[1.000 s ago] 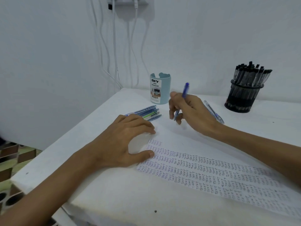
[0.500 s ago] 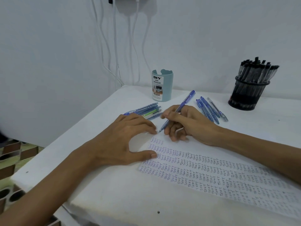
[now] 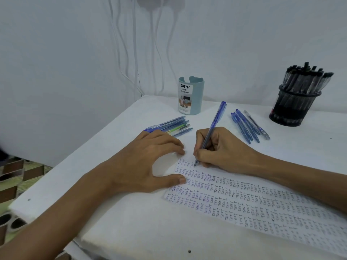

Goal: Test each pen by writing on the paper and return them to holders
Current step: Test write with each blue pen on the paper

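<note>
Since half a second ago the right hand (image 3: 221, 149) has come down onto the paper (image 3: 244, 199), and the blue pen (image 3: 214, 126) now stands steeper than before. Its long axis runs from the tip, low and toward the person, up to the cap end, which points away toward the teal desk organizer (image 3: 191, 96). The tip touches the paper at the end of the top row of written words. The thumb and curled fingers pinch the lower barrel. The left hand (image 3: 150, 160) stays flat on the paper's left end, fingers spread and holding nothing.
</note>
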Demonstrator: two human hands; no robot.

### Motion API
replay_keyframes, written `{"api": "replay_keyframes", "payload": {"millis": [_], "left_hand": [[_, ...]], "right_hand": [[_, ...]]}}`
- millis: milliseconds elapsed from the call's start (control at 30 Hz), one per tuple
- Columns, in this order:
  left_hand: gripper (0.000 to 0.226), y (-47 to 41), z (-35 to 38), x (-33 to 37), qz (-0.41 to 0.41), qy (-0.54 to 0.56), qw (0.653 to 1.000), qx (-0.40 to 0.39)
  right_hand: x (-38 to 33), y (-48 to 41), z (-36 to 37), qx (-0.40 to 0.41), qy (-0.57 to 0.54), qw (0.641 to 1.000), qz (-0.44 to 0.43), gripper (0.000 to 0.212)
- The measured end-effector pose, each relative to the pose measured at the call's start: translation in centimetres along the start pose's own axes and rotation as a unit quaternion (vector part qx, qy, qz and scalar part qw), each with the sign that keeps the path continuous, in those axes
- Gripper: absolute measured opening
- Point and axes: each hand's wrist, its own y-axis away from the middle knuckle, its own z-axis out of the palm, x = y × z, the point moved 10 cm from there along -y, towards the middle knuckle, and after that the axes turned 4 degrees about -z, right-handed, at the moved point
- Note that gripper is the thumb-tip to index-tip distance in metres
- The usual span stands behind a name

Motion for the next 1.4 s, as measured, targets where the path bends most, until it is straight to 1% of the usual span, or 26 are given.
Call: {"api": "replay_keyframes", "payload": {"millis": [300,467,567,700,1400], "left_hand": [[0.058,-0.02,-0.03,0.08,0.001,0.002,1.0,0.003],[0.059,-0.04,-0.04,0.14,0.0,0.002,1.0,0.001],[0.058,0.01,-0.04,0.14,0.0,0.001,1.0,0.0],[0.058,-0.03,-0.11,0.17,-0.001,0.006,1.0,0.001],[0.057,0.03,-0.15,0.27,0.0,0.008,1.0,0.001]], "right_hand": [[-0.16,0.01,0.29,-0.014,0.006,1.0,-0.007,0.012],[-0.05,-0.03,0.16,-0.004,0.0,1.0,0.004,0.015],[-0.11,-0.04,0.23,-0.009,0.008,1.0,0.005,0.013],[-0.07,0.0,-0.05,0.003,0.007,1.0,0.011,0.012],[-0.48,0.04,-0.16,0.004,0.025,1.0,0.001,0.014]]}}
